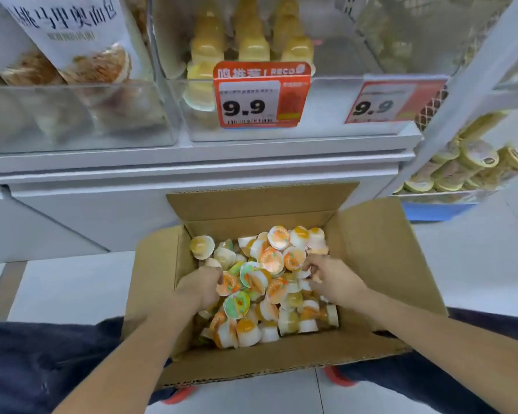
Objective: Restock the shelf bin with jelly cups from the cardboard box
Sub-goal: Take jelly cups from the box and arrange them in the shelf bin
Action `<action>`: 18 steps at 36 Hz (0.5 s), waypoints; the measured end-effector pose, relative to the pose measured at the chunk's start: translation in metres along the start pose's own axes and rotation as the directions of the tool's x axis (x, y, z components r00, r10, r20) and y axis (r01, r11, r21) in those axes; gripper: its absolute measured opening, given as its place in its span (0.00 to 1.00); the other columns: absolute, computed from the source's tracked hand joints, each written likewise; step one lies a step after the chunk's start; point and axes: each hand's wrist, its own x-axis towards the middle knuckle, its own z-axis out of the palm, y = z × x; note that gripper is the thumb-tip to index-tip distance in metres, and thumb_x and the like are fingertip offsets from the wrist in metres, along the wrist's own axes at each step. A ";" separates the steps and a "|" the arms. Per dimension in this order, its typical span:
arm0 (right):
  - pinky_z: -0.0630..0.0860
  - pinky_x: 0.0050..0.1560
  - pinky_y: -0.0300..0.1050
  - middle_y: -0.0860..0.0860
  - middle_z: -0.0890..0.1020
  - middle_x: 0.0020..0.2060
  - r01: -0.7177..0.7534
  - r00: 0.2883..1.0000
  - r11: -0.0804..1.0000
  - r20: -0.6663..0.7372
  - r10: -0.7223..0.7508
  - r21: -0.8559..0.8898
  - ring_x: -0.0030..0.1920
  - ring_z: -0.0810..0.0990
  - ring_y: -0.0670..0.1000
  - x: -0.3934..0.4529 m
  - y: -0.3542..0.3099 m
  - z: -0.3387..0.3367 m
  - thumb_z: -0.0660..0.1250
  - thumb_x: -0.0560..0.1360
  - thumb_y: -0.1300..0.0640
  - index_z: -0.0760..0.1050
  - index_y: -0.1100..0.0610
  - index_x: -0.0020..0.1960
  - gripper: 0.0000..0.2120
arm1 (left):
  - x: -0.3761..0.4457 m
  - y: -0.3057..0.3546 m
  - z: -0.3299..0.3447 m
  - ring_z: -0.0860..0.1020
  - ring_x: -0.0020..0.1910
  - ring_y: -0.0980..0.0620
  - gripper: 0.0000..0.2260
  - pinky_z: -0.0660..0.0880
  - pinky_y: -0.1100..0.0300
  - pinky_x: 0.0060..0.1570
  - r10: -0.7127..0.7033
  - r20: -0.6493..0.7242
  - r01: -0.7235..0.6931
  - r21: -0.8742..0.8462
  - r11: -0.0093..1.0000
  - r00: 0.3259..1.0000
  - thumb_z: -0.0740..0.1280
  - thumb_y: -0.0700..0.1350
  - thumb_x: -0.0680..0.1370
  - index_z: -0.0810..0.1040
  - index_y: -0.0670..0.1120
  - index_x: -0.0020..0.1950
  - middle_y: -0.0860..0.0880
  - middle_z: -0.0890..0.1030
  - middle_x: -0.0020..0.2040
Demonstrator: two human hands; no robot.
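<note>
An open cardboard box [380, 264] sits on the floor between my knees, filled with several small jelly cups [269, 258] with orange, white and green lids. My left hand [201, 286] is down in the left side of the pile, fingers curled round cups there. My right hand [331, 274] reaches into the right side, its fingers bent and pinching cups. Above, the clear shelf bin [335, 115] with a 9.9 price tag [260, 95] holds stacked yellow jelly cups [245, 43] in rows.
A clear bin of bagged bread [72, 115] stands to the left. Another bin with a second 9.9 tag [392, 100] is at the right. Round yellow-rimmed tubs [473, 162] fill a lower rack at far right. White shelf ledge [192, 162] juts above the box.
</note>
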 end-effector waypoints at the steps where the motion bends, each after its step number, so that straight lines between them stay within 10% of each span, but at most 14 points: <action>1: 0.77 0.44 0.48 0.51 0.77 0.50 -0.042 0.997 0.998 0.067 0.044 -0.040 0.48 0.76 0.51 0.004 0.004 0.013 0.65 0.74 0.61 0.72 0.53 0.56 0.12 | 0.002 -0.001 0.009 0.75 0.57 0.47 0.14 0.74 0.54 0.53 -0.004 0.023 0.004 -0.014 1.000 1.000 0.61 0.40 0.76 0.72 0.47 0.61 0.46 0.75 0.60; 8: 0.74 0.38 0.40 0.47 0.75 0.48 -0.162 0.982 0.981 0.118 0.149 0.108 0.49 0.76 0.48 0.029 0.002 0.070 0.66 0.75 0.58 0.72 0.52 0.57 0.11 | 0.016 0.005 0.047 0.75 0.57 0.47 0.22 0.74 0.58 0.51 -0.018 0.039 0.027 -0.238 0.971 0.999 0.65 0.50 0.76 0.70 0.50 0.69 0.45 0.74 0.62; 12: 0.76 0.41 0.46 0.47 0.76 0.49 0.090 0.992 0.990 -0.102 -0.080 0.106 0.49 0.76 0.48 0.043 -0.014 0.071 0.65 0.76 0.58 0.73 0.53 0.57 0.10 | 0.021 0.022 0.058 0.71 0.62 0.44 0.24 0.69 0.58 0.61 -0.024 0.068 0.042 -0.264 0.964 0.997 0.66 0.49 0.76 0.66 0.52 0.72 0.44 0.62 0.67; 18: 0.73 0.43 0.47 0.53 0.73 0.59 0.403 0.915 0.905 0.044 -0.401 -0.140 0.58 0.73 0.54 0.074 -0.055 0.066 0.61 0.77 0.59 0.69 0.57 0.64 0.15 | 0.023 0.031 0.077 0.76 0.53 0.43 0.22 0.70 0.58 0.60 -0.061 -0.032 0.047 -0.338 0.940 0.998 0.65 0.40 0.76 0.68 0.50 0.69 0.44 0.57 0.65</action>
